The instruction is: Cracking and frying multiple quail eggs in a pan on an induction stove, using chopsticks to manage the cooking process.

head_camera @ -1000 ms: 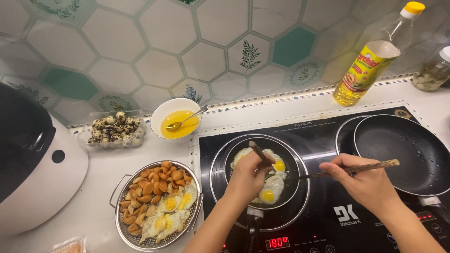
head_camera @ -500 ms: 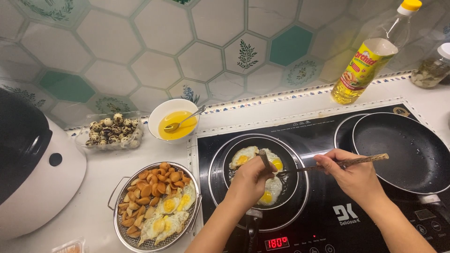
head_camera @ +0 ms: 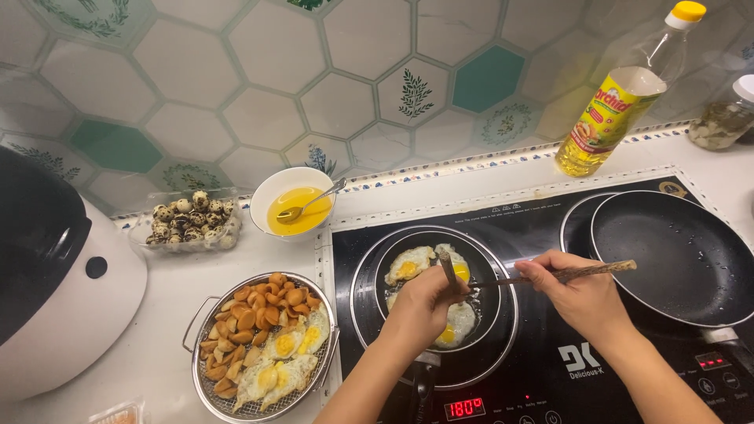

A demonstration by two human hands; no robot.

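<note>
A small black frying pan (head_camera: 375, 302) sits on the left burner of the black induction cooktop (head_camera: 542, 228), with several small fried eggs (head_camera: 410, 265) in it. My left hand (head_camera: 420, 302) hovers over the pan, gripping a short dark utensil (head_camera: 448, 268) that points down among the eggs. My right hand (head_camera: 577, 294) holds a pair of wooden chopsticks (head_camera: 597, 272) level, their tips reaching left into the pan.
A large empty black pan (head_camera: 679, 255) is on the right burner. A metal strainer basket (head_camera: 206, 314) of fried pieces and eggs stands left of the cooktop. Behind are a white bowl of yellow liquid with a spoon (head_camera: 296, 206), a tray of speckled quail eggs (head_camera: 188, 220), an oil bottle (head_camera: 620, 94), a jar (head_camera: 722, 118), and a white-and-black appliance (head_camera: 55, 275).
My left hand has slid a little to the right over the pan with its utensil. My right hand has drawn the chopsticks slightly left. The eggs look shifted in the pan.
</note>
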